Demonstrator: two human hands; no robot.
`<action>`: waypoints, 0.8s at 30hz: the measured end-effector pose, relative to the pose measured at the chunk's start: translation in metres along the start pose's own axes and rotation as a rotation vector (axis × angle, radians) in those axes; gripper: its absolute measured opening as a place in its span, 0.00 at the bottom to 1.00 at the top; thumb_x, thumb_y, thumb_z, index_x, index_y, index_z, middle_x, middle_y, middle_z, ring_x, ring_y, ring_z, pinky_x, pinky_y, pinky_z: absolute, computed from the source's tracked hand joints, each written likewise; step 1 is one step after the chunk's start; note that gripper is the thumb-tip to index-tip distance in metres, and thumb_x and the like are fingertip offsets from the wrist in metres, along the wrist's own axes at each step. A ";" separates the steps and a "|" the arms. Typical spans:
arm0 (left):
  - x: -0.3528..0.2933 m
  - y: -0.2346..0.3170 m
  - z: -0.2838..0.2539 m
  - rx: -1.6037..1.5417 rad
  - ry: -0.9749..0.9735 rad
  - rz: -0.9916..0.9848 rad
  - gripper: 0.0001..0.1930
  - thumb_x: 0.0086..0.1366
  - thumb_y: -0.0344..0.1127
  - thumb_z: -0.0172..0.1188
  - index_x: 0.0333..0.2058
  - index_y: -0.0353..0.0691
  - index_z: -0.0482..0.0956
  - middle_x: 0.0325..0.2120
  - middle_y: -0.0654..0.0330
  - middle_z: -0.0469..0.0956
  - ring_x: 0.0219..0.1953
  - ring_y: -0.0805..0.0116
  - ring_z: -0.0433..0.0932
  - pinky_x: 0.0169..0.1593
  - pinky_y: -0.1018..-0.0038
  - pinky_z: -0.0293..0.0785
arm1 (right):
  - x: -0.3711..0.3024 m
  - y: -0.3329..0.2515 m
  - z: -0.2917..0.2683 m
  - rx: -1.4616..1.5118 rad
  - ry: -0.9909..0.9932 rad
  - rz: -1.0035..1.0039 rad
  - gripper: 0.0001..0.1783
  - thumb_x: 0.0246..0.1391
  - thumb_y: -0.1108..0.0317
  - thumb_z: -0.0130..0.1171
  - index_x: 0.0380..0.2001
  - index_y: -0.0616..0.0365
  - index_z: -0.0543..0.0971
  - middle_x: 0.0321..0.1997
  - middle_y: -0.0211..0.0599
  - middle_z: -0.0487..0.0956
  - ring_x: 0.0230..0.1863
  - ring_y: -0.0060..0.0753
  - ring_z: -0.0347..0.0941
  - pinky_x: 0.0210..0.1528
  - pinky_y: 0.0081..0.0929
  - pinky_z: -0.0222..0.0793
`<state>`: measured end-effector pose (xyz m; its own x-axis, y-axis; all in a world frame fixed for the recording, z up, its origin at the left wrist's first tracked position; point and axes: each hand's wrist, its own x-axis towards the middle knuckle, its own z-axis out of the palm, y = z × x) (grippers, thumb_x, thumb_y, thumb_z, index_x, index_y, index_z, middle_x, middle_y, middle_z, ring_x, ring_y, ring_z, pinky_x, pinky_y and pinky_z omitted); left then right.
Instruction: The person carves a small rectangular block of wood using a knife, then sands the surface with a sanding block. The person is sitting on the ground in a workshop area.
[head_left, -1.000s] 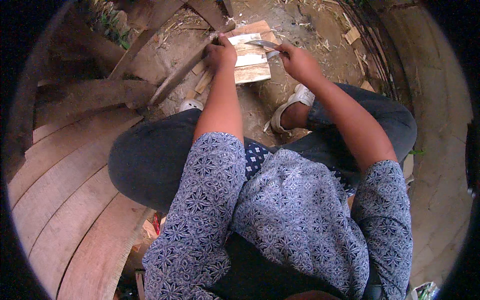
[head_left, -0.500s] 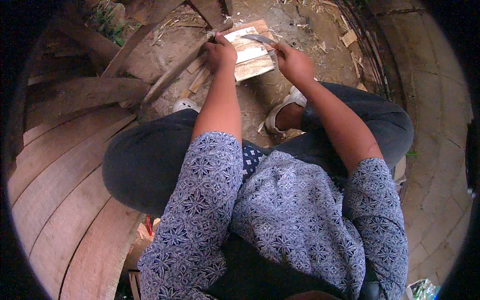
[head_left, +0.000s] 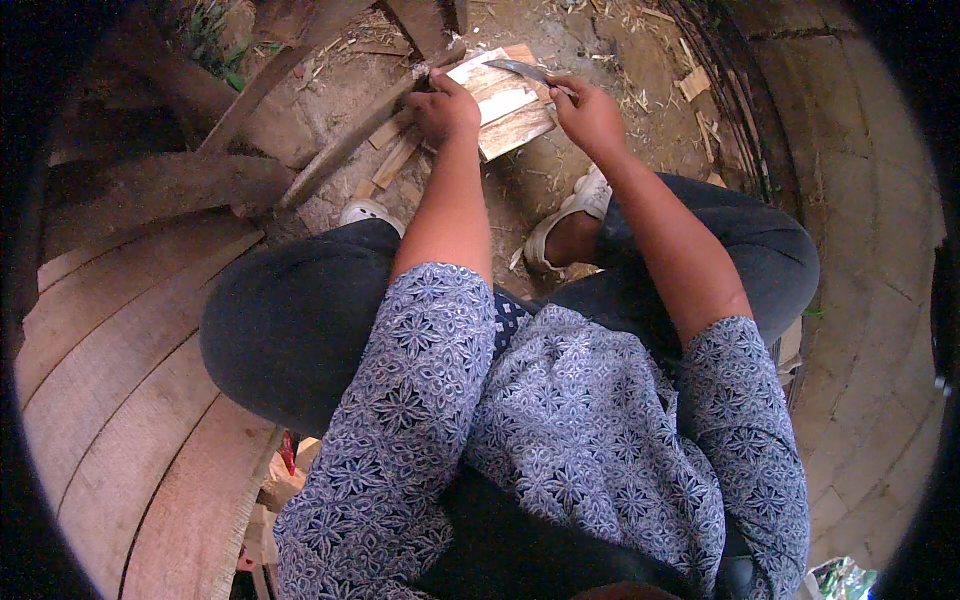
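Observation:
My right hand [head_left: 590, 118] is closed around the handle of a knife. Its curved grey blade [head_left: 517, 69] points left across the top of a pale wooden block [head_left: 520, 132] on the ground. A whitish strip of wood [head_left: 483, 66] lies over the block's far left part. At that strip's left end is my left hand [head_left: 447, 108], its fingers curled and seeming to grip the edge. My palm hides part of this grip. The blade's tip is close to the strip; whether it touches cannot be made out.
A slanting wooden beam [head_left: 350, 135] runs close beside my left hand. Curved planks [head_left: 150, 400] fill the left side. Wood shavings and offcuts [head_left: 694, 83] are scattered over the dirt, and dark rods [head_left: 735, 100] lie to the right. My white shoes [head_left: 567, 225] flank the block.
The knife blade has shifted slightly farther away over the wood, and its angle has tilted a little. The block and my left hand sit slightly farther right in view.

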<state>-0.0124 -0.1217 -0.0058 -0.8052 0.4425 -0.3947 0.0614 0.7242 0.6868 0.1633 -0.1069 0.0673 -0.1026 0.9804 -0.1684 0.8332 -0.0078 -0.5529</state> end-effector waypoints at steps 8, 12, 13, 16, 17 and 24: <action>0.004 -0.006 0.001 0.039 0.003 0.008 0.36 0.69 0.62 0.40 0.51 0.26 0.56 0.46 0.34 0.74 0.47 0.34 0.76 0.48 0.48 0.74 | 0.039 0.034 -0.027 0.218 0.603 0.204 0.18 0.60 0.57 0.57 0.48 0.53 0.80 0.26 0.36 0.80 0.27 0.32 0.75 0.35 0.34 0.72; 0.017 -0.019 0.025 0.010 0.071 0.038 0.37 0.68 0.63 0.40 0.52 0.26 0.57 0.47 0.35 0.71 0.47 0.36 0.76 0.48 0.48 0.74 | 0.033 0.030 -0.027 0.279 0.176 0.035 0.17 0.60 0.57 0.58 0.48 0.53 0.80 0.26 0.36 0.80 0.28 0.25 0.73 0.34 0.29 0.71; 0.021 -0.023 0.032 -0.010 0.034 -0.006 0.37 0.68 0.64 0.40 0.52 0.26 0.57 0.48 0.35 0.70 0.48 0.36 0.75 0.48 0.47 0.74 | 0.025 0.025 -0.019 0.199 0.076 -0.025 0.17 0.60 0.57 0.58 0.49 0.52 0.81 0.27 0.35 0.80 0.27 0.23 0.73 0.34 0.27 0.71; 0.029 -0.032 0.049 -0.027 0.086 -0.004 0.38 0.68 0.64 0.40 0.51 0.25 0.58 0.50 0.34 0.67 0.50 0.37 0.74 0.49 0.46 0.73 | 0.005 0.007 0.007 0.161 -0.144 -0.052 0.18 0.58 0.55 0.60 0.48 0.49 0.82 0.34 0.42 0.83 0.34 0.35 0.79 0.40 0.33 0.74; 0.030 -0.033 0.050 -0.022 0.088 -0.013 0.38 0.68 0.64 0.40 0.51 0.25 0.58 0.51 0.34 0.66 0.51 0.37 0.73 0.50 0.45 0.72 | 0.002 0.001 0.010 0.206 -0.193 -0.081 0.18 0.56 0.54 0.60 0.47 0.48 0.83 0.37 0.46 0.84 0.37 0.43 0.82 0.44 0.37 0.75; 0.014 -0.015 0.016 0.075 0.003 0.001 0.36 0.70 0.61 0.40 0.51 0.25 0.58 0.53 0.33 0.64 0.54 0.34 0.69 0.55 0.47 0.69 | 0.006 -0.008 0.007 -0.022 -0.148 -0.075 0.20 0.58 0.51 0.57 0.50 0.43 0.81 0.40 0.46 0.84 0.41 0.48 0.81 0.46 0.42 0.75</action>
<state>-0.0158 -0.1178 -0.0311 -0.8068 0.4421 -0.3920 0.1066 0.7614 0.6394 0.1527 -0.1028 0.0652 -0.2426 0.9383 -0.2464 0.8319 0.0705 -0.5505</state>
